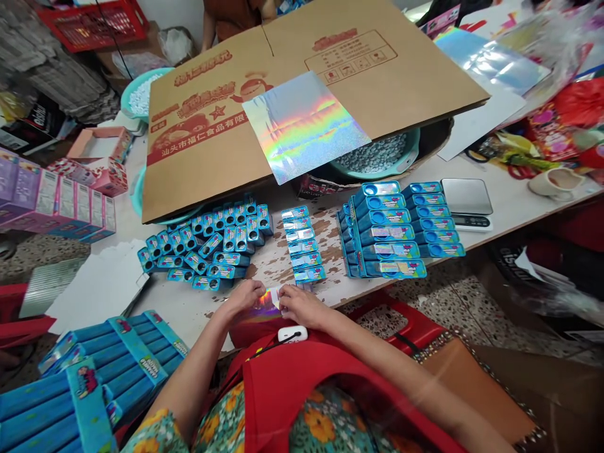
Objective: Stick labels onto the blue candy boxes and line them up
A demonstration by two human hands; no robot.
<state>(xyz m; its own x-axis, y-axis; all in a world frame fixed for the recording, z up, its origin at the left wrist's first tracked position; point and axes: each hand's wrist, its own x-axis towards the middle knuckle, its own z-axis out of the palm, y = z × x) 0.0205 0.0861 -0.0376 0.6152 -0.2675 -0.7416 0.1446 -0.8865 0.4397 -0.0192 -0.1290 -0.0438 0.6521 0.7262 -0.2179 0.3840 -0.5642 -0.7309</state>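
Observation:
At the table's front edge my left hand (246, 296) has its fingers closed on the left side of a shiny holographic sheet (264, 303). Close beside it, my right hand (302, 304) pinches a small white piece at the sheet's right side. Just beyond the hands, a short column of blue boxes (304, 245) lies on the worn table. Many small blue boxes with round holes (229, 238) lie scattered to the left. Taller stacks of blue boxes (389, 233) stand to the right.
A large cardboard sheet (198, 151) covers tubs at the back, with a holographic sheet (306, 126) on it. A scale (467, 196) and a cup (557, 182) are at right. Bundled blue boxes (127, 358) fill the lower left. Part of another person (236, 17) shows behind.

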